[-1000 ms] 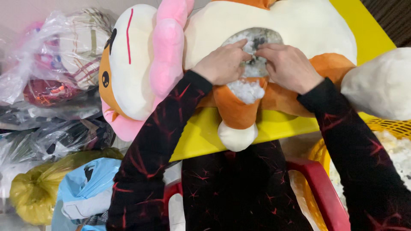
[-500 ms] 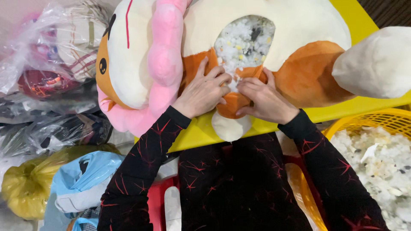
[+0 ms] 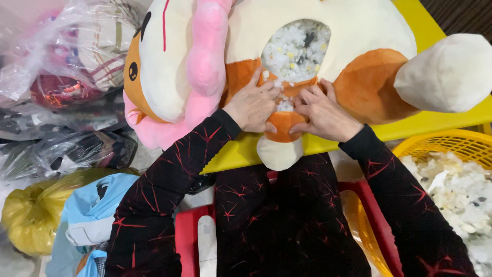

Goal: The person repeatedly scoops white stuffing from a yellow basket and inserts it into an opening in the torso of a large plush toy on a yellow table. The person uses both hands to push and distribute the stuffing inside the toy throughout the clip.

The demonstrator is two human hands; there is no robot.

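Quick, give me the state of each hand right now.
Left hand: open, fingers spread flat on the plush toy beside its stuffing hole.
Right hand: closed, pinching the orange limb of the toy.
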